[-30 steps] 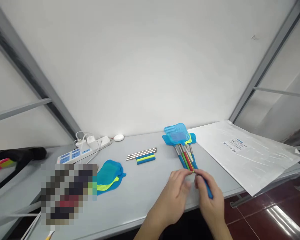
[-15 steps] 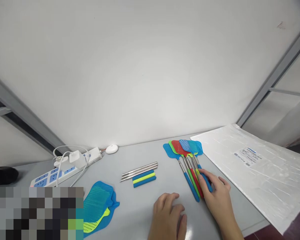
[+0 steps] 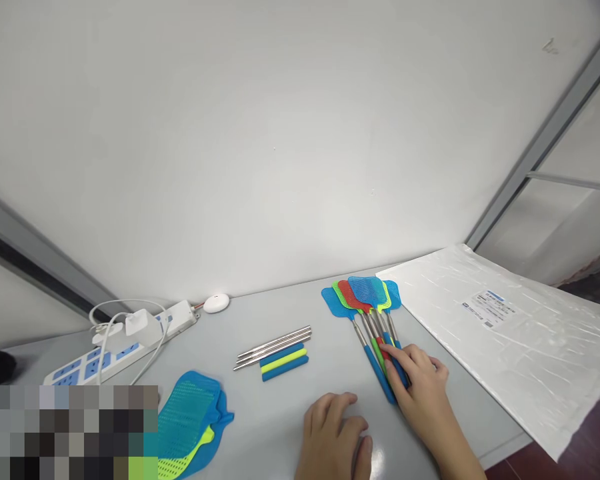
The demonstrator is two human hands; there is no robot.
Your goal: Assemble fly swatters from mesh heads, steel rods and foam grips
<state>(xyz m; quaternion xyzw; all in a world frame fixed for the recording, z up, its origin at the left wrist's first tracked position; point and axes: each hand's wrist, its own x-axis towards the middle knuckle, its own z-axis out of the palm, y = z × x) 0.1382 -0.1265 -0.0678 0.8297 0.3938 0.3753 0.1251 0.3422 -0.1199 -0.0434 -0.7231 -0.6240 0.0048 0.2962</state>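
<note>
My right hand [image 3: 415, 377] grips the blue handle of a fly swatter whose blue mesh head [image 3: 367, 291] lies on top of the fanned row. Under and beside it are more fly swatters, with a red head [image 3: 347, 293], a green one and other blue ones; their thin metal shafts run to coloured handles, such as a long blue handle [image 3: 379, 375] at the left of the row. On the table, left of the row, rests my left hand [image 3: 333, 433], holding nothing, its fingers loosely bent and apart.
Metal rods [image 3: 273, 348] lie beside blue and yellow grip sleeves [image 3: 284, 361]. Loose blue and yellow swatter heads [image 3: 193, 407] are stacked at left. Behind them are a power strip [image 3: 117, 353] with cables and a white oval case [image 3: 216, 303]. A white wrapped package [image 3: 530, 353] covers the right side.
My right hand has shifted left with the blue fly swatter, whose head now overlaps the red one more. My left hand stays almost in place. The view has tilted slightly.
</note>
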